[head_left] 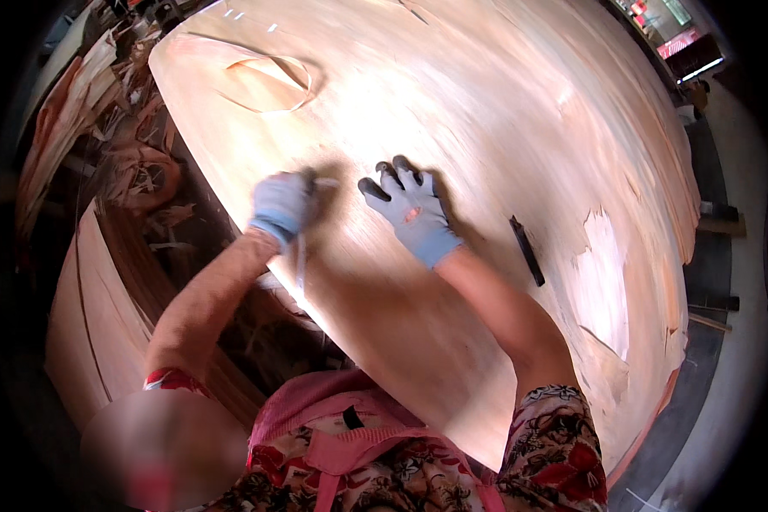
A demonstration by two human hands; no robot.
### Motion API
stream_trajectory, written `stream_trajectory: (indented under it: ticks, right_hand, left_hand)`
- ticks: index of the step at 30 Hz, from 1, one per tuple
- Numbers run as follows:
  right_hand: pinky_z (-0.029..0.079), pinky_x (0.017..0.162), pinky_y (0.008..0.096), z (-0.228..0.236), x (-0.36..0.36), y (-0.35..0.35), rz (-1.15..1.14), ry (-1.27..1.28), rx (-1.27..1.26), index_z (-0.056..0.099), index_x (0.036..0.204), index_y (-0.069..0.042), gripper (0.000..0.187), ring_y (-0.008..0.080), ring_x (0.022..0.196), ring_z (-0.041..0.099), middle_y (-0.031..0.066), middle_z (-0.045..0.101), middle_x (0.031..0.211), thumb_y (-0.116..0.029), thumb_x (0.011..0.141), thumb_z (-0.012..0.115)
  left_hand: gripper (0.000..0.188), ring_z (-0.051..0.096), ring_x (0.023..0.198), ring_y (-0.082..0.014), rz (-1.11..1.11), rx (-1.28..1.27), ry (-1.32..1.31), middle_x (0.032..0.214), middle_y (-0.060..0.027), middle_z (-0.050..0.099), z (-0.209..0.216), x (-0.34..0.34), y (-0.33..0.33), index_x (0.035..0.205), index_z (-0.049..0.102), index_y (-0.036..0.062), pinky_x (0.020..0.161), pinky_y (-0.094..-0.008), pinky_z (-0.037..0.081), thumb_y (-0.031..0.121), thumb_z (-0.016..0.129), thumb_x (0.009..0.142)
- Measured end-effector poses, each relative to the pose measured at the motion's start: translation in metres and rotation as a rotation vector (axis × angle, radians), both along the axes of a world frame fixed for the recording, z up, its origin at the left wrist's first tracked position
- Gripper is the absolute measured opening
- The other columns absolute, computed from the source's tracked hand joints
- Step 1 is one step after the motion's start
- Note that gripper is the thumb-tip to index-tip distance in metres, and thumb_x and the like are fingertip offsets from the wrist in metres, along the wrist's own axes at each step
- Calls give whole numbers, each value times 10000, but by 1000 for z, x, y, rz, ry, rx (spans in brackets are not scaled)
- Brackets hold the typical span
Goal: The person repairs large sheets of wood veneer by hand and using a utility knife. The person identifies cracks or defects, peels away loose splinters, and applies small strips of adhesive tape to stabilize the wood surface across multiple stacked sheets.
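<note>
1. Nearest the camera, two bare forearms rise from the lower edge, out of flowered red sleeves, above a pink apron [333, 427]
2. The left hand [283, 205], in a light blue glove, is curled into a fist at the near left edge of a big pale veneer sheet [486, 111]; its fingers are closed around a thin pale strip [301, 256] that hangs down below the fist past the sheet's edge, though blur hides just how the fingers grip it
3. The right hand [411, 213], in a blue glove with dark fingertips, lies palm down on the veneer sheet just to the right of the left fist; its fingers [390, 175] are spread wide and flat, holding nothing, pressing on the wood
4. To the right of the spread fingers, apart from them, a small dark bar-shaped tool [526, 249] lies on the sheet
5. Further right of that, the sheet's surface is torn into pale ragged patches [604, 273]
6. Beyond the fingertips, towards the far left corner, an oval cut-out flap [269, 81] curls up from the sheet
7. Left of the fist, below the sheet's edge, lies a heap of veneer scraps [136, 162]
</note>
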State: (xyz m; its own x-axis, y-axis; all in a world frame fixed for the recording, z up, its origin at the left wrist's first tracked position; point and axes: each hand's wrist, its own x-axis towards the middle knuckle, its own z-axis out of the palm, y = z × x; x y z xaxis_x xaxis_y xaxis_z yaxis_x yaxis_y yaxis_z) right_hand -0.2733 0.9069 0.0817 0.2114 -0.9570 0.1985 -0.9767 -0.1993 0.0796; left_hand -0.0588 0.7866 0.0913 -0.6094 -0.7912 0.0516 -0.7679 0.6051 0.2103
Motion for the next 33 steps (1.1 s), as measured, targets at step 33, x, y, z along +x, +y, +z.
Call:
stream_trajectory:
  ticks: [33]
  right_hand:
    - [244, 1178, 537, -11, -24, 213, -477, -153, 161, 370, 1562, -170, 596, 300, 1525, 268, 98, 366, 1607, -112, 973, 439]
  left_hand:
    - [534, 726, 685, -280, 32, 1864, 379, 876, -185, 729, -12, -90, 150, 1128, 664, -3, 593, -359, 592, 472, 430, 1062]
